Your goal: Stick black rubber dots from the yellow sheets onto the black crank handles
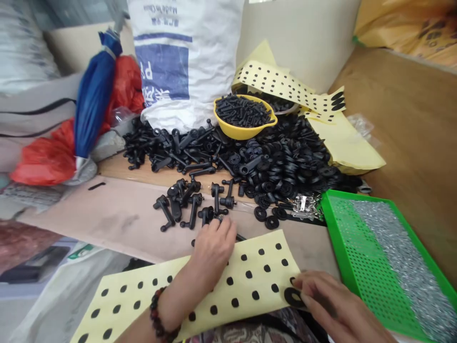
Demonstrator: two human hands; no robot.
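Note:
My left hand (214, 245), with a beaded bracelet at the wrist, reaches over a yellow sheet (257, 271) dotted with black spots. Its fingers curl down against the near edge of a small group of black crank handles (194, 209); what they grip is hidden beneath them. At the sheet's right end, my right hand (335, 305) pinches a flat black ring (293, 297) between thumb and fingers. The ring overlaps the sheet's edge, and I cannot tell whether it is stuck there.
Behind lies a heap of black crank handles (182, 147) and round black discs (285, 162). A yellow bowl (237, 132) of small black parts sits on it. Metal clips (306, 206) lie beside a green tray (330, 224) of metal pins. A white sack (200, 57) and blue umbrella (93, 95) stand behind.

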